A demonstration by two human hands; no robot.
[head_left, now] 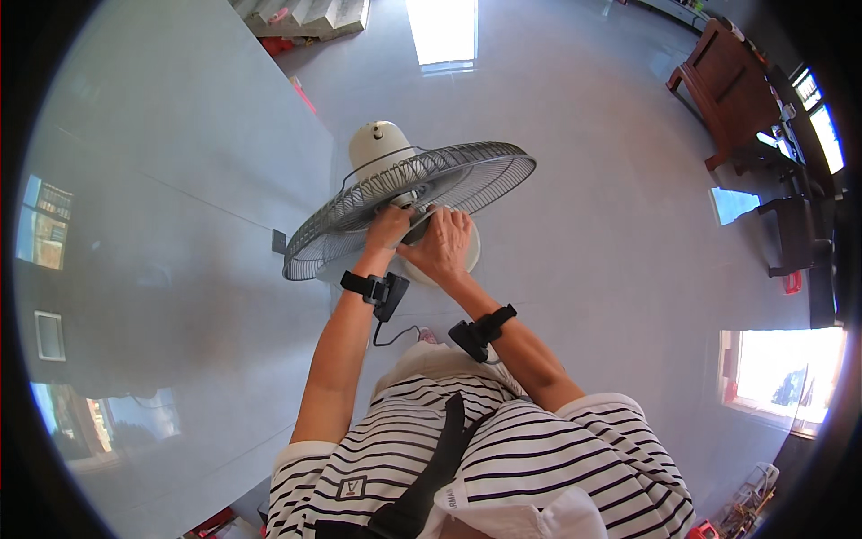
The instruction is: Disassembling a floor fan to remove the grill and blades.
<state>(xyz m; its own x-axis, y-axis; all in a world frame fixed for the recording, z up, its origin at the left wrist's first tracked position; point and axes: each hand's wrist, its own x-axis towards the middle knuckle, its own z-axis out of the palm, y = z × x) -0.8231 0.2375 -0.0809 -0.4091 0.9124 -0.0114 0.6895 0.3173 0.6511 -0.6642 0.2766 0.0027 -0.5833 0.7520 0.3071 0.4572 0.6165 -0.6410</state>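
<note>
A standing fan (pixel 377 148) with a cream motor housing is in front of me, its round wire grille (pixel 489 162) tilted toward me. Both my hands are at the middle of the grille. My left hand (pixel 390 227) is closed close to the metal shaft; what its fingertips pinch is hidden. Beside it my right hand (pixel 446 244) curves its fingers round the dark centre part of the fan blade (pixel 415 235). Grey blade surfaces show through the wires. Below, the pale round base (pixel 474 251) is partly covered by my right hand.
Close by on the left rises a glossy pale wall (pixel 180 225) with a dark socket (pixel 278 241). Stairs (pixel 310 16) stand at the far left. Wooden furniture (pixel 729 81) lines the far right, and a cable (pixel 395 340) hangs from the band on my left wrist.
</note>
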